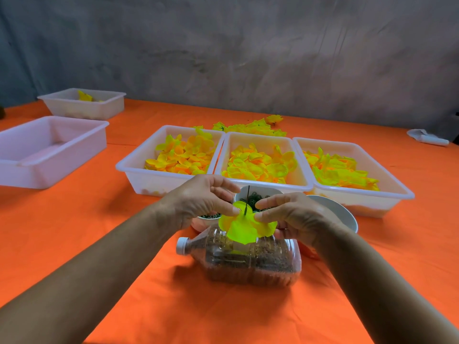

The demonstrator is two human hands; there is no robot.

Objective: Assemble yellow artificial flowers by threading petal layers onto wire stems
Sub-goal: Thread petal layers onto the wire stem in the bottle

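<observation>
Both hands' fingers (224,208) pinching petal layer (244,225)

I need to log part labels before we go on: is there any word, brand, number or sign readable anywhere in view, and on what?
None readable.
Clear plastic bottle lying on its side: no label visible, white cap blank.
White trays of yellow petals: no markings.
White bowls: plain.
Orange tablecloth: no print.
White item at the far right: too small to tell.
</observation>
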